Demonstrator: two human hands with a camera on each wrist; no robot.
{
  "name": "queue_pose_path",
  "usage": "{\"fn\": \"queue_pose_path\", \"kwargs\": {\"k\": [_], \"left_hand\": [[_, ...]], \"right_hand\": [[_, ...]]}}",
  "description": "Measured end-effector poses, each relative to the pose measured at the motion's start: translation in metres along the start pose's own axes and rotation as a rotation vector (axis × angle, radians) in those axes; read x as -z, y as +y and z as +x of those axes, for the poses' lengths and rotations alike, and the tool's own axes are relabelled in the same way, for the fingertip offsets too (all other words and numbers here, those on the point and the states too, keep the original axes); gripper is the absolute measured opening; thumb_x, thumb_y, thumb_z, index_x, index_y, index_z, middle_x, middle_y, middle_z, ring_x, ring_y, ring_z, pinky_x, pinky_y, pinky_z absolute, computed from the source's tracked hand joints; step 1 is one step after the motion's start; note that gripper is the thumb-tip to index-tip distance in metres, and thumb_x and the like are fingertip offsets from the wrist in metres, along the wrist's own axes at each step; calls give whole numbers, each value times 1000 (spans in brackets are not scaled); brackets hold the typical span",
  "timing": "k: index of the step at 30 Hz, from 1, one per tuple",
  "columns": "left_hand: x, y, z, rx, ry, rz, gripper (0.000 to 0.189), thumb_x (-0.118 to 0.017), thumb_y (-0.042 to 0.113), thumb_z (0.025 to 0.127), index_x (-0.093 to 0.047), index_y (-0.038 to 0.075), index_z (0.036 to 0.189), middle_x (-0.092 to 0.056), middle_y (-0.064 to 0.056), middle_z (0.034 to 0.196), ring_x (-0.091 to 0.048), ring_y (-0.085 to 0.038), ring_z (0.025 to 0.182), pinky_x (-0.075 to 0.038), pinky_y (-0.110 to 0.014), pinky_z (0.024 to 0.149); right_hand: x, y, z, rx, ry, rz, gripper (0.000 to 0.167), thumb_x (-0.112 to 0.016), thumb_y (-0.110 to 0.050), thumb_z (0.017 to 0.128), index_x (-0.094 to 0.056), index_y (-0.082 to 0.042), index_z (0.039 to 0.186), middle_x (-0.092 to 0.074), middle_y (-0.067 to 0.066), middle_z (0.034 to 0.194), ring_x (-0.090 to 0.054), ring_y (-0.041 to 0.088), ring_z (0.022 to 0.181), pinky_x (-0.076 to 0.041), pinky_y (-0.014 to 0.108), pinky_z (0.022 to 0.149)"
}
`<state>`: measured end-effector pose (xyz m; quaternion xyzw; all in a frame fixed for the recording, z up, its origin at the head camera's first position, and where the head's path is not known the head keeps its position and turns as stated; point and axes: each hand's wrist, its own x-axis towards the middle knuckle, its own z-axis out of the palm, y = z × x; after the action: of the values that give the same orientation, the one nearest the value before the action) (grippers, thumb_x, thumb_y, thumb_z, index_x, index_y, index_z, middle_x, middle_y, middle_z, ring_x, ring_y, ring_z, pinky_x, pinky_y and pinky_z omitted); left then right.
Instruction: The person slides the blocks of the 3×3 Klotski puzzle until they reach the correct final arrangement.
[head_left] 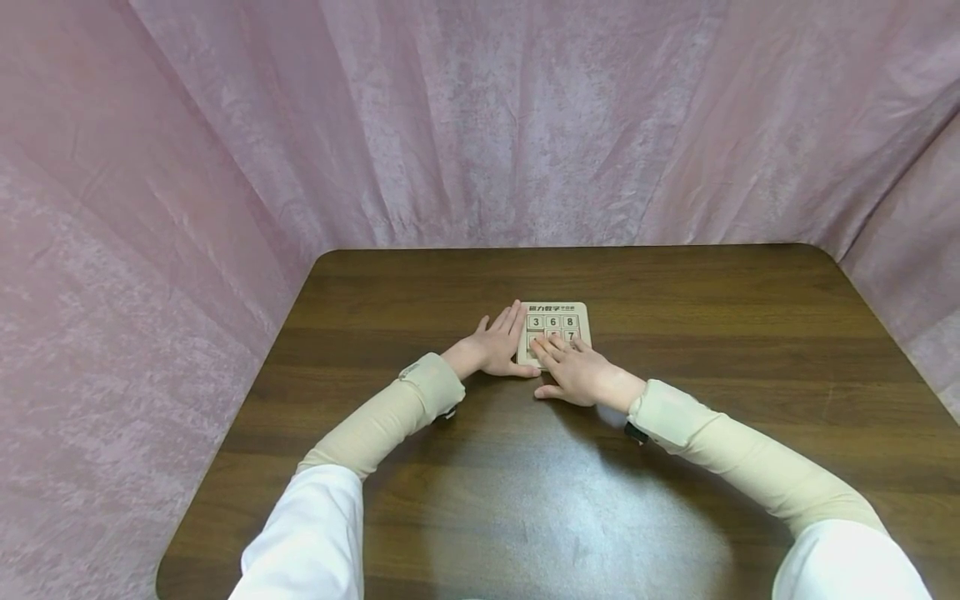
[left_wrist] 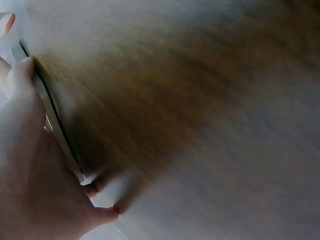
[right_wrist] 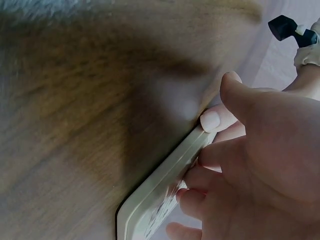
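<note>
A cream number sliding puzzle [head_left: 587, 333] lies flat on the table, with tiles reading 3, 6, 8 along its top row and a 7 below at the right. Along its left edge lies my left hand [head_left: 498, 343], fingers straight, thumb against the bottom left corner. My right hand [head_left: 577, 372] reaches over the lower part, its extended fingertips touching the tiles and hiding several of them. In the left wrist view the puzzle's edge [left_wrist: 60, 127] shows beside the thumb. Its thick rim [right_wrist: 162, 177] appears under the right fingers in the right wrist view.
The brown wooden table [head_left: 465, 467] has rounded corners, and light glares off its near part. Pink curtains [head_left: 487, 125] hang behind it and at both sides. A dark wrist device [head_left: 636, 433] sits below the right cuff.
</note>
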<state>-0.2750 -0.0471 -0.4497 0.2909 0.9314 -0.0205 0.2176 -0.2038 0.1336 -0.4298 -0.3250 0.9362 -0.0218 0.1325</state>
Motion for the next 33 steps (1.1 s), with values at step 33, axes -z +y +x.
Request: {"fn": "queue_pose_path", "kwargs": {"k": [33], "left_hand": [[0,-1,0,-2,-3,11,115,-43,76,86,20,4,152,21,-14,161,7,-26,152,-11,-55,119]], "right_hand": [[-4,-5,-8,35,18,-53,79,-53,-48,95,-28,3,150,-28,23,156,-29,38,144,-24,59,113]]}}
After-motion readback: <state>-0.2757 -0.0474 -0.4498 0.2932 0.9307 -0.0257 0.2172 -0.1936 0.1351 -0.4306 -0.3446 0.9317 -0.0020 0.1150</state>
